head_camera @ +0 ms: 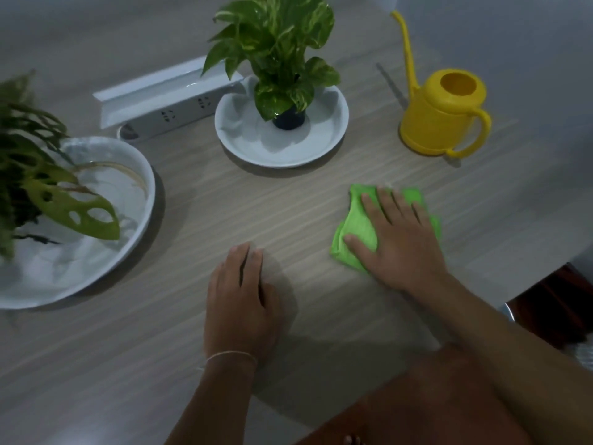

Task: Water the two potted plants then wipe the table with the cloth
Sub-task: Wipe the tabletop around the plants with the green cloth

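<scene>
Head camera looks down on two bare hands at work. Right hand (399,239) lies flat, fingers spread and straight, pressing down on the one bright green crumpled microfibre cloth (356,229), which sits bunched on the pale wood-grain tabletop (288,203), right of centre. Folds of the cloth poke out beyond the fingertips and beside the thumb. Left hand (240,300) rests palm down on the bare wood just beside it, fingers straight and close together, gripping nothing; a thin pale string bracelet (231,356) circles that wrist.

Beyond the cloth stands a single yellow plastic watering can (446,117), upright, its long thin spout rising toward the far edge and its handle facing the near right. It stands well apart from the cloth.

Two potted plants, count them. Straight ahead, a variegated green pothos in a small dark pot (285,59) sits in the middle of a round white shallow dish (333,139). At far left, a holey-leaved green plant (48,194), blurred at the frame edge, sits in a larger round white basin (141,175); its pot is hidden by the leaves.

Between the two dishes, farther back, one white multi-socket power strip (173,114) lies beneath an open white lid (154,88).
</scene>
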Available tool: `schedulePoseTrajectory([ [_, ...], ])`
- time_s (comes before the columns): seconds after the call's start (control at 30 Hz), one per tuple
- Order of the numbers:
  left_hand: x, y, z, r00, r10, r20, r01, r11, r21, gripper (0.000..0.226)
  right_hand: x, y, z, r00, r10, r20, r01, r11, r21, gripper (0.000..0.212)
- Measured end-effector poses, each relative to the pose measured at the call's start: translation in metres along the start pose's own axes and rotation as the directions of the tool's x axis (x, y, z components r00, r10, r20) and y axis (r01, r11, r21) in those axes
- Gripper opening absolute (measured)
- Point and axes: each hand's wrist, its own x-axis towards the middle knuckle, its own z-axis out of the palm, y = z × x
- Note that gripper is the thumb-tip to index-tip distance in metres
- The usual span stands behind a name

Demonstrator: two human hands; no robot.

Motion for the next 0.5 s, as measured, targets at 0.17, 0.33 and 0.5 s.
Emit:
schedulePoseTrajectory([
  [0.17,0.000,0.000,0.002,1.000,0.009,-0.008,-0.009,1.000,0.029,0.050,0.082,-0.028,0.002,0.998,0.067,0.018,-0.068,0.997,0.034,0.090],
  [0.33,-0.002,-0.003,0.004,0.999,0.040,0.001,-0.040,0.999,0.035,0.051,0.069,-0.059,0.001,1.000,-0.008,0.025,0.006,0.998,0.068,0.092],
  [0.5,-0.003,-0.004,0.003,0.997,0.046,-0.055,-0.049,0.997,-0.056,0.051,-0.023,-0.080,0.005,0.981,-0.192,-0.027,0.193,0.980,0.053,0.086],
])
